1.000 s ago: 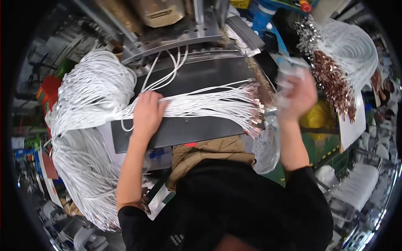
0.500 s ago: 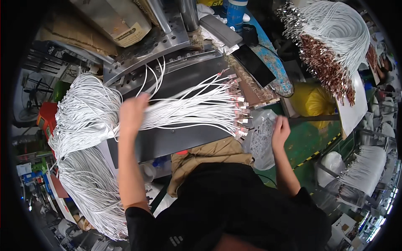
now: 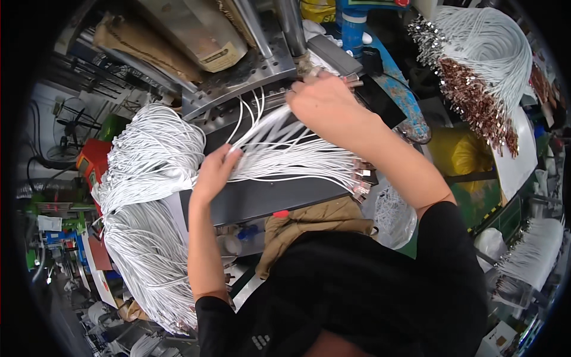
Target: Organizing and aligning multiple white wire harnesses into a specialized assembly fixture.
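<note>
Most of the sorting looks to be ahead of this worker: a huge loose heap of thin white cables (image 3: pixel 148 196) spills off beyond the left hand (image 3: pixel 215 172), toward the person's left and down past the forearm, while only a modest fan of them lies spread flat on the dark metal tray (image 3: pixel 262 199) between the two hands. The left hand is pressed down on that fan, fingers curled over the strands and pinning them where they leave the heap. The right hand (image 3: pixel 324 101) is raised beyond the tray's far edge, pinched closed on a few white strands that rise blurred from the fan; just what sits between its fingertips I cannot tell. Below the right forearm, the pinned cables end in small metal connectors (image 3: pixel 360 178), coppery and silver, lined up near the tray's right end. Up past the right hand, well apart from it, hangs a finished-looking bunch (image 3: pixel 482 71) of white cable with a dense cluster of the same shiny terminals, and another bundle (image 3: pixel 529 256) sits low by the right elbow. The cables look smooth, limp and rubbery; the tray is flat, matte and hard; behind it a perforated steel plate (image 3: pixel 250 71) gleams.
</note>
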Tool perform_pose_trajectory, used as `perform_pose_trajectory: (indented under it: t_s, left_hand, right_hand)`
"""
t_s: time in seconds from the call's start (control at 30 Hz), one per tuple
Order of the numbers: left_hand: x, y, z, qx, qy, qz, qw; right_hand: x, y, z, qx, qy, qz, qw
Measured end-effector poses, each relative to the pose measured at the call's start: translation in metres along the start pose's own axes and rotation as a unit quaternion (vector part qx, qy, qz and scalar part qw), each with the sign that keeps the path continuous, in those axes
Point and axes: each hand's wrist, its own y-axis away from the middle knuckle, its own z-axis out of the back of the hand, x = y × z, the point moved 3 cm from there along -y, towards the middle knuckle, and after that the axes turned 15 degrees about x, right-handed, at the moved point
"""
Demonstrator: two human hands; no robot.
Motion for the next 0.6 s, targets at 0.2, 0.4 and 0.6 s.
perform_pose_trajectory:
  t_s: [0.2,0.4,0.6]
  left_hand:
    - [0.001,-0.009,0.005,-0.070,-0.010,-0.023,0.997]
    - [-0.017,-0.019,-0.004,-0.020,-0.036,-0.039,0.998]
    - [-0.075,-0.021,0.008,-0.009,-0.060,-0.079,0.995]
  right_hand:
    - [-0.009,-0.031,-0.088,-0.116,-0.135,0.105,0.978]
    - [-0.042,-0.002,-0.066,0.020,-0.035,-0.114,0.993]
    - [-0.016,0.005,-0.043,-0.223,-0.103,0.060,0.968]
